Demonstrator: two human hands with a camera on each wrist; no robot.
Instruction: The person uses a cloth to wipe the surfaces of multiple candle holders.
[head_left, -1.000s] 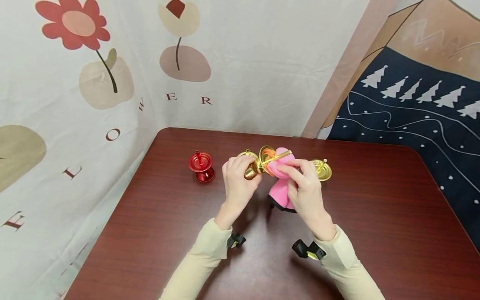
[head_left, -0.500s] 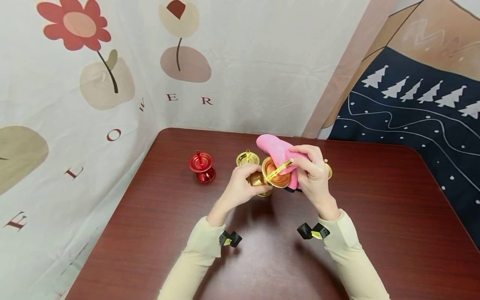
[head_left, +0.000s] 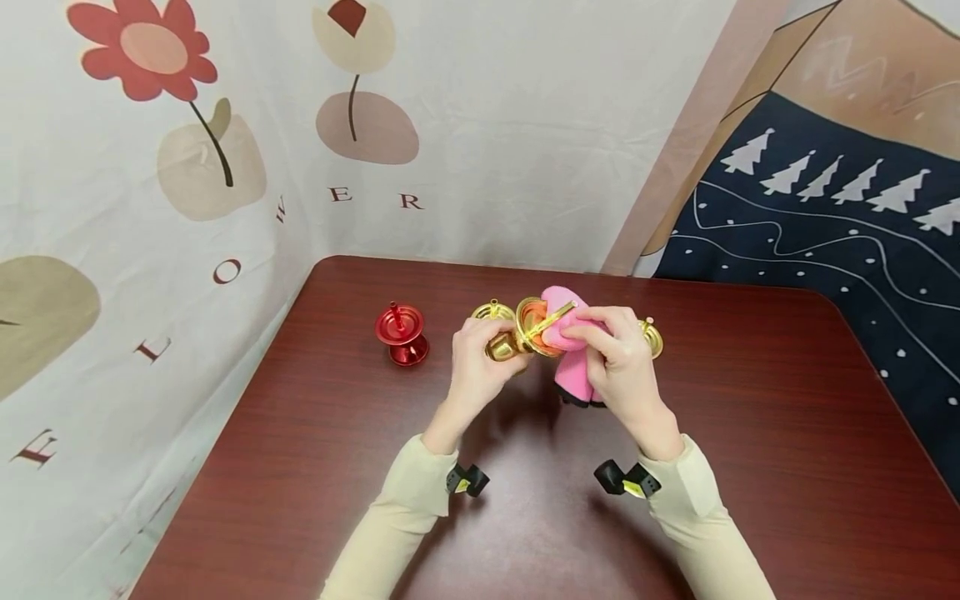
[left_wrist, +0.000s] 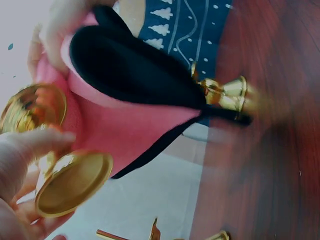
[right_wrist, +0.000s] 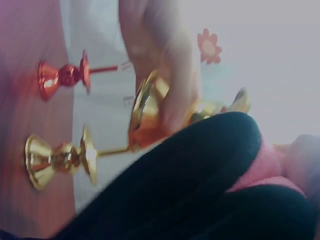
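Observation:
My left hand grips a gold candle holder by its stem and base, tilted so its dish and spike point right. Its round foot also shows in the left wrist view, beside my fingers. With my right hand I pinch a pink cloth with black edging and press it against the dish. The cloth's lower end hangs under the hand. In the right wrist view, its black part hides much of the work. Pink and orange reflections show in the dish.
A red candle holder stands upright on the dark wood table, left of my hands. Behind my left hand stands a second gold candle holder. Another gold one is partly hidden behind my right hand. Printed curtains hang behind the table.
The cloth has shifted on the dish: its raised end at the upper left has dropped and moved right. The held candle holder has moved slightly up and left. The standing holders stay put.

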